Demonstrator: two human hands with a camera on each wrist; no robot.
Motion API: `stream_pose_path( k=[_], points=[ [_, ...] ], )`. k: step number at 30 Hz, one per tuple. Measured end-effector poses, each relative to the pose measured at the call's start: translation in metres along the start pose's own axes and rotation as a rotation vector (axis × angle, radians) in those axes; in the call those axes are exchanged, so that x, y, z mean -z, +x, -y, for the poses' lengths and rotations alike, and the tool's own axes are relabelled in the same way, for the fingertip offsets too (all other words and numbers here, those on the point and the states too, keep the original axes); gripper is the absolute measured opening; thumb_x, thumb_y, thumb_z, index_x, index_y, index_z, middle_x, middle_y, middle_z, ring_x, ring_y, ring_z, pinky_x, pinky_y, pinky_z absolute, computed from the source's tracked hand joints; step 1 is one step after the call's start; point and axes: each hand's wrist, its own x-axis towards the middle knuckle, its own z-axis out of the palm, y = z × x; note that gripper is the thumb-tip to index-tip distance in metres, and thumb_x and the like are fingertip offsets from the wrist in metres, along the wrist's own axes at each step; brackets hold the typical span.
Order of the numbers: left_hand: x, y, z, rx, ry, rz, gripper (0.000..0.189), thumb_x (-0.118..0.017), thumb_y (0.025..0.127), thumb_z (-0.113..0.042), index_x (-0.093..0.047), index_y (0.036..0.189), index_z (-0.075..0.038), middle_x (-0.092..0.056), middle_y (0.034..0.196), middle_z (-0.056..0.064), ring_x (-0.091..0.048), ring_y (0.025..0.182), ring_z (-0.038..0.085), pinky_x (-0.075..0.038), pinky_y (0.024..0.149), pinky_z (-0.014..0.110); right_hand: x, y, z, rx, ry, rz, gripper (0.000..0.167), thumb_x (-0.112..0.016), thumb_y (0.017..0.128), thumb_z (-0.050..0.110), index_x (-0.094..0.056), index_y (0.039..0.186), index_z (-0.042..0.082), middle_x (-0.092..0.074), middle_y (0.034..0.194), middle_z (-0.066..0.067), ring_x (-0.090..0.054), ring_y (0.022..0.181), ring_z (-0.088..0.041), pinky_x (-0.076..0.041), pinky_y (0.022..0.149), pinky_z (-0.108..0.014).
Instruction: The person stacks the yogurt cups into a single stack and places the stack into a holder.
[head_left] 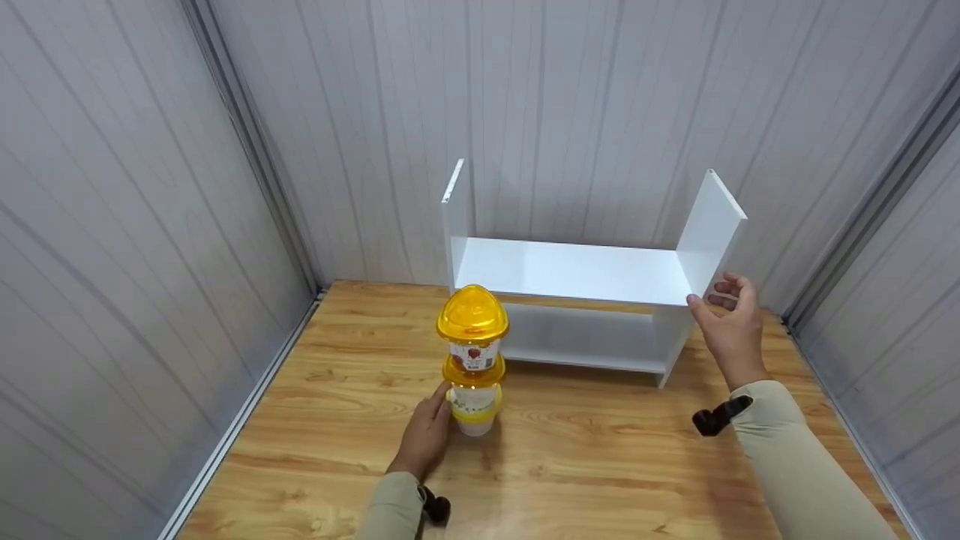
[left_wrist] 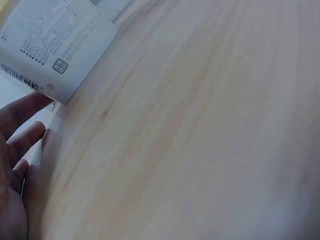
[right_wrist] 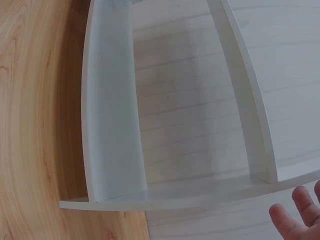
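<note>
A stack of white printed cups (head_left: 475, 397) stands on the wood-look surface, topped by a shiny yellow domed lid (head_left: 472, 313). More yellow shows lower on the stack. My left hand (head_left: 426, 431) is at its left side, fingers extended along the lower cup. In the left wrist view, one finger reaches the bottom edge of a printed cup (left_wrist: 60, 45), the other fingers spread below it. A white two-tier shelf (head_left: 570, 270) stands behind. By its right side panel is my right hand (head_left: 731, 330), thumb at the front edge, other fingers loosely bent outside the panel.
The wood-look surface (head_left: 360, 360) runs back to a pale panelled wall (head_left: 600, 97). More panelled walls rise at left and right. In the right wrist view, the shelf's lower board (right_wrist: 112, 110) shows beside the wood.
</note>
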Motion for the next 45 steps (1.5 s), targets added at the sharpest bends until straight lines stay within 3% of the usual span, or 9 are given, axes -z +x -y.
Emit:
stream_pose_path(
  k=[10,13,21,27,45],
  points=[
    [0.000,0.000,0.001,-0.032,-0.008,0.003,0.054,-0.030,0.108,-0.053,-0.038,0.157,-0.033,-0.049,0.151,0.007,-0.046,0.138,0.033,-0.032,0.115,0.061,-0.009,0.010,-0.007,-0.080,0.012,0.046,0.084,-0.067,0.095,0.044,-0.024,0.157,0.007,-0.039,0.150,-0.019,-0.043,0.135,-0.034,-0.043,0.110,-0.048],
    [0.000,0.000,0.000,-0.033,-0.016,0.006,0.052,-0.030,0.108,-0.054,-0.038,0.156,-0.037,-0.050,0.151,0.004,-0.046,0.138,0.031,-0.032,0.115,0.060,-0.011,0.011,-0.009,-0.091,0.021,0.044,0.085,-0.066,0.095,0.046,-0.024,0.158,0.007,-0.038,0.151,-0.019,-0.042,0.136,-0.034,-0.042,0.111,-0.048],
    [0.000,0.000,0.003,0.080,-0.016,0.002,0.053,-0.033,0.107,-0.055,-0.038,0.157,-0.037,-0.049,0.152,0.004,-0.039,0.143,0.035,-0.026,0.117,0.063,-0.019,0.016,-0.015,-0.113,0.043,0.058,0.088,-0.065,0.096,0.046,-0.019,0.160,0.007,-0.035,0.154,-0.021,-0.039,0.140,-0.036,-0.039,0.114,-0.049],
    [-0.001,0.000,0.004,0.087,-0.032,-0.002,0.051,-0.033,0.107,-0.057,-0.038,0.155,-0.042,-0.051,0.149,0.003,-0.044,0.138,0.031,-0.031,0.115,0.062,-0.025,0.016,-0.020,-0.131,0.069,0.051,0.088,-0.065,0.096,0.046,-0.018,0.160,0.009,-0.033,0.156,-0.020,-0.038,0.141,-0.035,-0.039,0.114,-0.048],
    [-0.002,0.000,0.000,0.071,-0.047,0.009,0.052,-0.031,0.105,-0.062,-0.035,0.154,-0.048,-0.048,0.152,0.003,-0.043,0.140,0.031,-0.030,0.115,0.062,-0.032,0.017,-0.029,-0.240,0.106,0.051,0.093,-0.063,0.095,0.052,-0.013,0.162,0.011,-0.025,0.163,-0.018,-0.031,0.147,-0.035,-0.035,0.117,-0.049]
  ],
)
